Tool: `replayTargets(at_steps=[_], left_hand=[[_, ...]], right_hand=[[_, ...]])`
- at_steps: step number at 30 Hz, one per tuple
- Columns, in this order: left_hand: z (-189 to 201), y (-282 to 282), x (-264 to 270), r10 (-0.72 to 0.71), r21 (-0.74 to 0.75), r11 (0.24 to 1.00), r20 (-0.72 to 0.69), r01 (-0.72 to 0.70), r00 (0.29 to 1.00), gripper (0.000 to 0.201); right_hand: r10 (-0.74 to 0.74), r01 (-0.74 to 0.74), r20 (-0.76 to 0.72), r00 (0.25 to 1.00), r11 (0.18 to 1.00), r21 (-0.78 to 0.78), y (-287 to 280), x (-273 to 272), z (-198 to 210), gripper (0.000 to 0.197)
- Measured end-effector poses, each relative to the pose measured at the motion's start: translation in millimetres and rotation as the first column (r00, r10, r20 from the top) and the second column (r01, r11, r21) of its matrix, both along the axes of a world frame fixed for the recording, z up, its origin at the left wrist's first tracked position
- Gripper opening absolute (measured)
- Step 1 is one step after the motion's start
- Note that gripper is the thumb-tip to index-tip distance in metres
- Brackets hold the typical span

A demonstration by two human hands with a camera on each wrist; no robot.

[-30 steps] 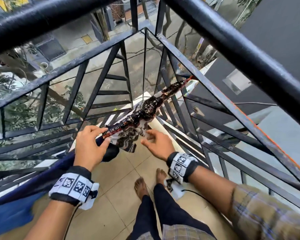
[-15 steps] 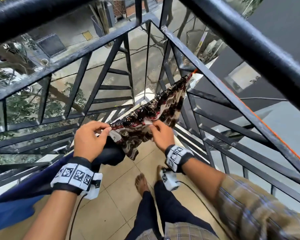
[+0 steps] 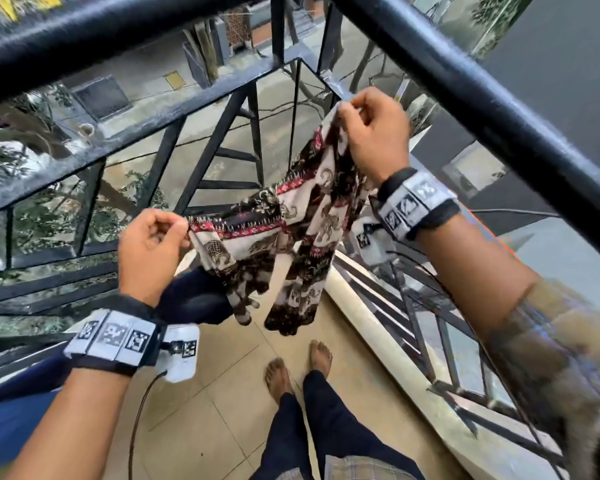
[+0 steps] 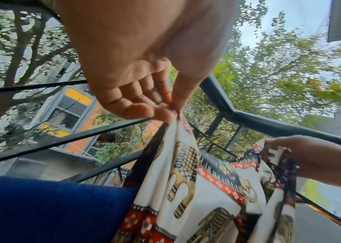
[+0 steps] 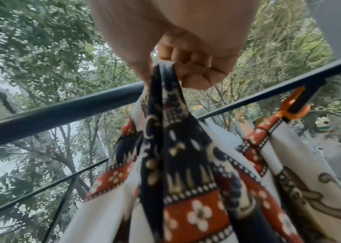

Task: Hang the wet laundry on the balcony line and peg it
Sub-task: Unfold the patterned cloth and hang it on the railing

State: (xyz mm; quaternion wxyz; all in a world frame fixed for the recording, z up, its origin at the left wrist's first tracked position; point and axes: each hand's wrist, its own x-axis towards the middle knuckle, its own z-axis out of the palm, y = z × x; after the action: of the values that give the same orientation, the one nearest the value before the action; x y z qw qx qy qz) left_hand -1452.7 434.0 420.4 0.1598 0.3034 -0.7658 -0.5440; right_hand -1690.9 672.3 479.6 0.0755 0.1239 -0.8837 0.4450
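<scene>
A wet patterned cloth [image 3: 291,223], white, dark and red with animal motifs, hangs spread between my two hands inside the balcony corner. My left hand [image 3: 182,226] pinches its red-bordered edge low on the left; the left wrist view shows thumb and fingertips [image 4: 172,108] nipping that edge. My right hand [image 3: 347,110] grips the other end higher up, near the top rail [image 3: 499,109], with fingers curled round a dark fold [image 5: 165,74]. An orange tie [image 5: 292,106] sits on a thin rail bar beside the cloth. No peg is in either hand.
A blue garment [image 3: 11,427] hangs at the lower left, and a dark navy piece [image 3: 194,299] is under my left hand. Black railings [image 3: 153,109] enclose the corner. My bare feet [image 3: 298,365] stand on the beige tiles. Street and trees lie below.
Both hands have risen. My right hand went up and to the right along the cloth, and the bunched cloth is now pulled open between the hands.
</scene>
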Motion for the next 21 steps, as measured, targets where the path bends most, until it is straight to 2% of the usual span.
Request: replayTargets(at_steps=[3,5,7,10,13,16,21], left_hand=[[-18.1,-9.6,-13.3,0.031,-0.08,0.997,0.157,-0.018,0.987,0.023],[-30.1,-9.3,-11.3,-0.025,-0.104,0.993,0.282,0.056,0.959,0.015],[-34.6,0.5,-4.0,-0.096,-0.146,0.977,0.347,0.154,0.933,0.01],[-36.9,20.1,5.4,-0.183,-0.275,0.925,0.288,0.264,0.94,0.013],[-40.6,35.9,11.5,-0.301,-0.383,0.846,0.233,0.372,0.925,0.013],[-44.0,46.4,10.4,-0.346,-0.474,0.764,0.27,0.437,0.898,0.018],[-45.7,48.7,-0.3,-0.29,-0.467,0.791,0.279,0.394,0.915,0.009]], right_hand=[[0.04,-0.055,0.112,0.993,0.989,0.136,-8.0,-10.7,-11.9,0.015],[0.087,-0.128,0.147,0.985,0.945,0.299,-3.6,0.0,-25.5,0.013],[0.148,-0.2,0.156,0.977,0.896,0.396,5.2,17.6,-40.6,0.015],[0.223,-0.264,0.144,0.964,0.869,0.42,17.4,49.5,-56.7,0.014],[0.225,-0.244,0.095,0.97,0.906,0.347,23.3,81.0,-64.8,0.01],[0.184,-0.196,0.068,0.981,0.933,0.302,19.6,107.0,-68.9,0.015],[0.092,-0.231,0.322,0.942,0.875,0.426,-0.2,130.2,-100.4,0.051]])
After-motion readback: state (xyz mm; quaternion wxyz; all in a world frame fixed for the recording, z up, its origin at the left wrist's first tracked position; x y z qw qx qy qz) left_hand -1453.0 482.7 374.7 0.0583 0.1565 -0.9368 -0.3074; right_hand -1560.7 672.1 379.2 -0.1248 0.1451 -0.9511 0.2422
